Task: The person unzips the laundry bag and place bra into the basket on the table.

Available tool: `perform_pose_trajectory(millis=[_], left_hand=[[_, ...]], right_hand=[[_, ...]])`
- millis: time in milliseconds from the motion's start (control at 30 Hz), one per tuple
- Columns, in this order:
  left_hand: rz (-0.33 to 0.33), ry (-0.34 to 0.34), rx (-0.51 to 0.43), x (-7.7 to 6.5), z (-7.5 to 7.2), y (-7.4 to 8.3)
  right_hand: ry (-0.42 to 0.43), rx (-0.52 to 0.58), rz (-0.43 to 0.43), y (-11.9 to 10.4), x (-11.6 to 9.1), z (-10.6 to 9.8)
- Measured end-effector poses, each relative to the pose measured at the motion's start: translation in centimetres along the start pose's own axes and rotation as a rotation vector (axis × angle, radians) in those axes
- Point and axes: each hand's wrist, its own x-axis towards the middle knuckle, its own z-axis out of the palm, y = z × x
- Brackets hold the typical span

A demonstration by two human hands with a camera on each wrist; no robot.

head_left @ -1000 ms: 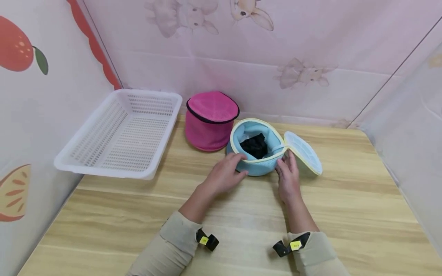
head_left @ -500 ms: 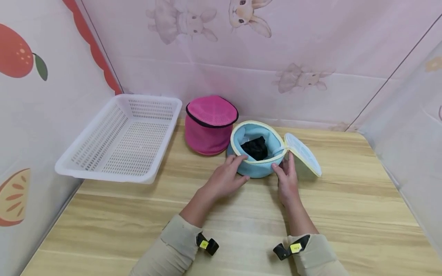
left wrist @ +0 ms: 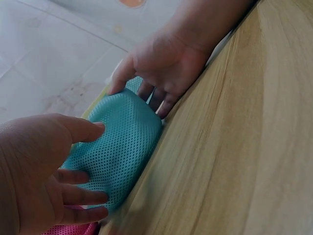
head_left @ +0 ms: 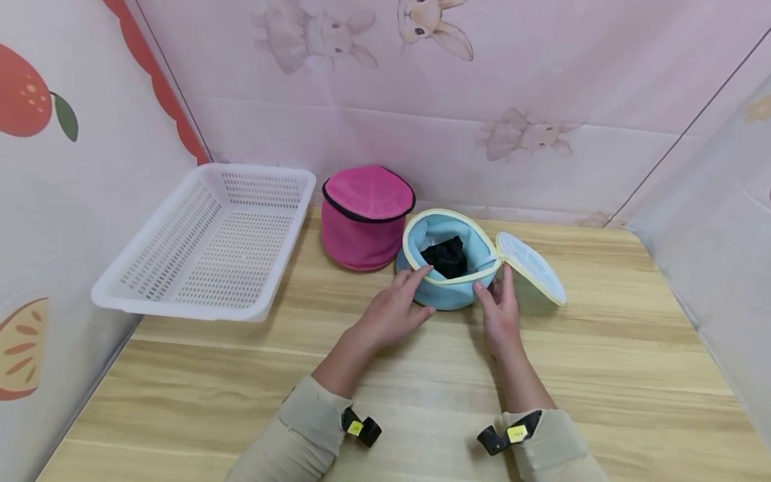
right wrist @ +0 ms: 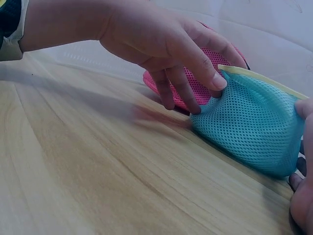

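Note:
A round blue mesh laundry bag [head_left: 452, 294] with a yellow rim stands unzipped on the table. Black cloth [head_left: 446, 257] lies inside it. The lid flap [head_left: 531, 268] hangs out to the right, joined at the rim. My left hand [head_left: 391, 308] rests at the bag's front left, index fingertip at the rim, thumb extended away from it. My right hand [head_left: 502, 318] holds the bag's right side, thumb on the front, index finger up beside the lid joint. In the left wrist view its other fingers [left wrist: 166, 105] curl round the mesh [left wrist: 124, 142].
A pink mesh bag [head_left: 364, 244] with a black-edged lid, closed, stands close behind the blue bag's left side. A white slotted plastic basket [head_left: 274, 254] sits further left. Behind the table [head_left: 614, 375] hangs a pink rabbit-printed backdrop [head_left: 530, 73], with pale walls at both sides.
My right thumb has shifted left onto the front of the blue bag. The left hand stays at the bag's left side; the view tilted slightly.

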Motion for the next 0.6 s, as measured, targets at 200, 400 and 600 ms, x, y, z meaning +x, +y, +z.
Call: perform_pose_trajectory(millis=[200, 400, 600], left_hand=[[0.002, -0.009, 0.010, -0.1, -0.3, 0.3], [0.019, 0.029, 0.019, -0.6, -1.5, 0.7], [0.041, 0.107, 0.054, -1.3, -3.4, 0.6]], right_hand=[[0.129, -0.132, -0.053, 0.2, 0.0, -0.2], [0.329, -0.237, -0.142, -0.9, -0.4, -0.3], [0.402, -0.301, -0.245, -0.9, -0.3, -0.4]])
